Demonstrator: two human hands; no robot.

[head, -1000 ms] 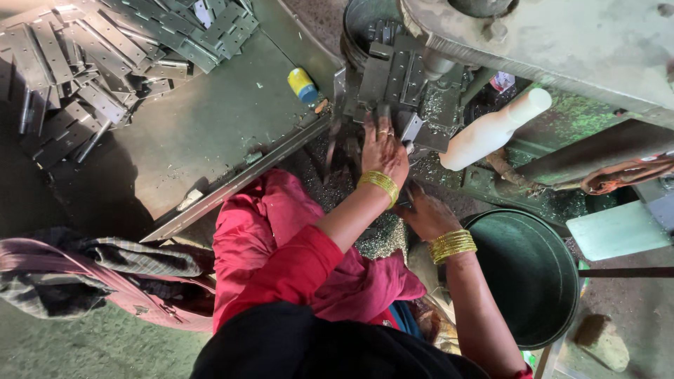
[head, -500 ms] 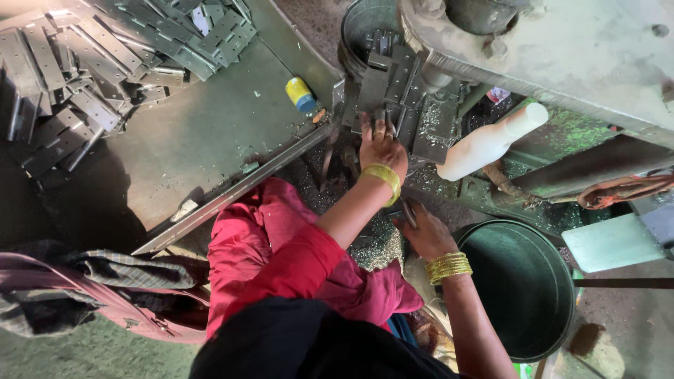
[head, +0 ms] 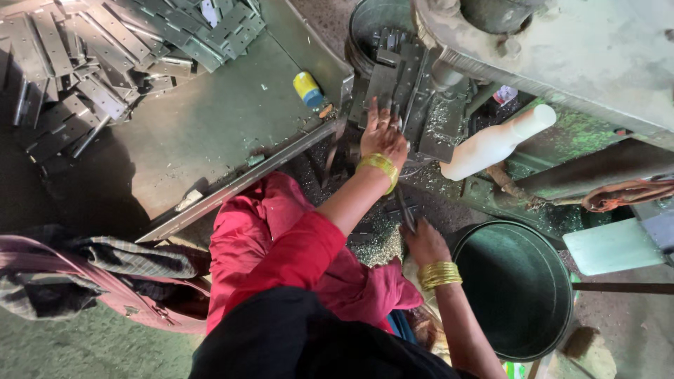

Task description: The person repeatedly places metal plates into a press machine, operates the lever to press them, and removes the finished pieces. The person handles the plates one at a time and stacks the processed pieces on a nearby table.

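Note:
My left hand (head: 382, 135), with a yellow bangle at the wrist, reaches up and rests on the grey metal pieces (head: 393, 83) stacked at the bed of a machine (head: 547, 49); whether its fingers close on one cannot be told. My right hand (head: 423, 242), wearing several gold bangles, is lower down and closed on a thin dark metal strip (head: 405, 209) above a patch of metal shavings (head: 379, 238). Red sleeves and red clothing cover my arms and lap.
A grey metal table (head: 210, 133) at left holds a heap of hinge-like plates (head: 91, 63) and a small yellow and blue container (head: 307, 89). A white plastic bottle (head: 491, 144) leans by the machine. A dark round tub (head: 516, 288) stands at right, a pink bag (head: 91, 281) at left.
My left hand has stretched a little further up onto the metal pieces at the machine. My right hand has stayed low on the strip. The view has shifted slightly.

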